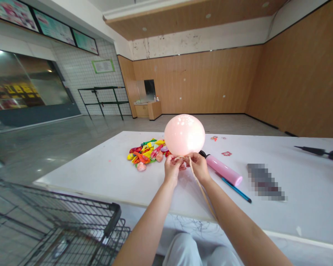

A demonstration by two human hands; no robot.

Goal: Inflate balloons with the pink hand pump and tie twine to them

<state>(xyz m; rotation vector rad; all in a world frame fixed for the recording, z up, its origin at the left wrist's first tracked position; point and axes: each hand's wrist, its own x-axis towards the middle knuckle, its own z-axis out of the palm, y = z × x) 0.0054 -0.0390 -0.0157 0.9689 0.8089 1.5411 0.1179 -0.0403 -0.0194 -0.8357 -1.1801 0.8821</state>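
Note:
An inflated pale pink balloon (184,133) stands above my two hands, its neck end down between them. My left hand (172,168) is closed, pinching a tan string (197,181) just under the balloon. My right hand (199,166) is closed on the same string from the other side. From my right hand the string's long end trails down over the table edge beside my right forearm. My fingers hide the balloon's knot or neck, so how the string lies around it cannot be seen.
A pile of colourful uninflated balloons (147,151) lies left of my hands on the white table (94,173). Right of them are a pink hand pump (224,170), a blue pen (236,189), a blurred dark object (265,182), small stickers (226,153) and a black-and-red pump (322,152). A wire cart (80,210) stands front left.

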